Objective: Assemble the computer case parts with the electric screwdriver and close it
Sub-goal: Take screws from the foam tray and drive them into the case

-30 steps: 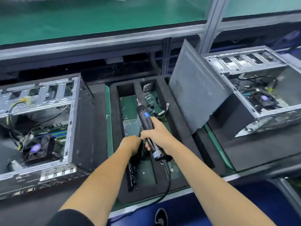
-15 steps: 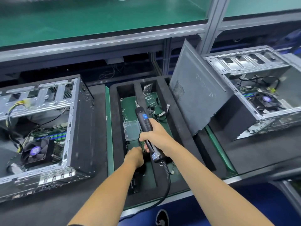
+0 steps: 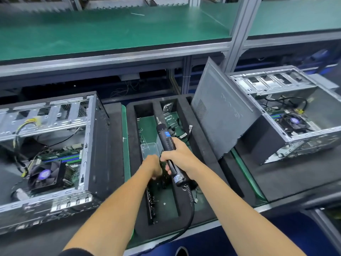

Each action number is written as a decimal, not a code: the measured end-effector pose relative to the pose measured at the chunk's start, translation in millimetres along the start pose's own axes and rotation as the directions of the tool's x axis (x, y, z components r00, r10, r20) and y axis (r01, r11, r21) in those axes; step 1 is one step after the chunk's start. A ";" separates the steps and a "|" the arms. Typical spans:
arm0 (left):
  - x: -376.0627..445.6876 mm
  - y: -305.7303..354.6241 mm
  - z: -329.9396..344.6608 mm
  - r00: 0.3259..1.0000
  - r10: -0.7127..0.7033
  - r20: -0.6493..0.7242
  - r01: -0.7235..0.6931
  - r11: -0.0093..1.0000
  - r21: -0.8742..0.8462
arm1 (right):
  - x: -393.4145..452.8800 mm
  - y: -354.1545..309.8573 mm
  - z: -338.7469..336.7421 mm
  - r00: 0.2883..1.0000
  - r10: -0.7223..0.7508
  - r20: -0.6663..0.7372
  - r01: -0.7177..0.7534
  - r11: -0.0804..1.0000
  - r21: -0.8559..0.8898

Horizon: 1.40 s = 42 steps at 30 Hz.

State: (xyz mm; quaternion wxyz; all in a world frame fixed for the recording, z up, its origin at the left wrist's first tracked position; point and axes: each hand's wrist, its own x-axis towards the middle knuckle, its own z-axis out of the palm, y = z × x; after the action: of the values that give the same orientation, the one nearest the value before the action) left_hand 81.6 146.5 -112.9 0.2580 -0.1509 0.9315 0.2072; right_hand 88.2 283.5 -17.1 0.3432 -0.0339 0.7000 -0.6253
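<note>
My right hand [image 3: 181,159] grips the black electric screwdriver [image 3: 166,137], its tip pointing away over the black foam parts tray [image 3: 201,137]. My left hand [image 3: 152,168] is curled low in the tray's left slot beside the clear plastic box [image 3: 148,149]; whether it holds anything is hidden. An open computer case [image 3: 51,156] lies on its side at the left, its fan and board showing. A second open case [image 3: 287,115] lies at the right, with a grey side panel [image 3: 221,111] leaning against it.
The screwdriver's black cable [image 3: 191,217] loops down over the tray's front edge. Loose screws and small cables lie in the tray slots. A green shelf [image 3: 110,32] on aluminium posts runs overhead at the back. Black mats lie under both cases.
My left hand dropped lower into the tray slot, then rose a little beside the clear box. The right hand and screwdriver stayed nearly still.
</note>
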 end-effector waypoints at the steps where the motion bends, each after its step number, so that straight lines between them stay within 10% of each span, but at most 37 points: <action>1: -0.6 0.3 -22.6 0.996 0.007 -0.090 -0.011 0.999 -0.049 | -1.2 -4.9 2.8 1.000 -0.008 0.006 0.008 1.000 0.007; 3: -1.8 -4.2 -69.8 0.969 -0.007 -0.248 -0.084 0.931 -0.356 | -3.6 -14.4 9.5 0.999 -0.028 0.030 0.027 0.999 0.022; 6: -21.1 -12.4 -131.6 0.927 -0.057 -0.372 -0.293 0.511 -0.808 | -7.6 -25.3 21.4 0.995 -0.059 0.081 0.055 0.998 0.043; 14: -42.5 -28.4 -166.5 0.925 -0.045 -0.378 -0.363 0.191 -0.912 | -8.1 -39.4 50.9 0.988 -0.076 0.132 0.072 0.997 0.039; 26: -48.5 -42.2 -174.3 0.976 -0.021 -0.218 -0.213 0.142 -0.967 | -10.4 -44.1 61.7 0.983 -0.063 0.170 0.062 0.998 0.009; 33: -61.4 -37.1 -181.9 0.969 -0.040 -0.245 -0.247 -0.061 -0.967 | -18.0 -56.4 81.2 0.984 -0.133 0.118 0.133 0.991 0.004; 42: -118.7 -94.6 -200.5 0.900 -0.162 -0.405 -0.365 0.230 -0.902 | -40.2 -61.9 163.5 0.973 -0.195 0.125 0.202 0.978 -0.043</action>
State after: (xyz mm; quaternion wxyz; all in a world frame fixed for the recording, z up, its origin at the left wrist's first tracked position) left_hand 132.0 -8.0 79.0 -0.1111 -0.2544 0.6403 0.7162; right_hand 180.7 150.0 59.0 0.3194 -0.1510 0.6883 -0.6336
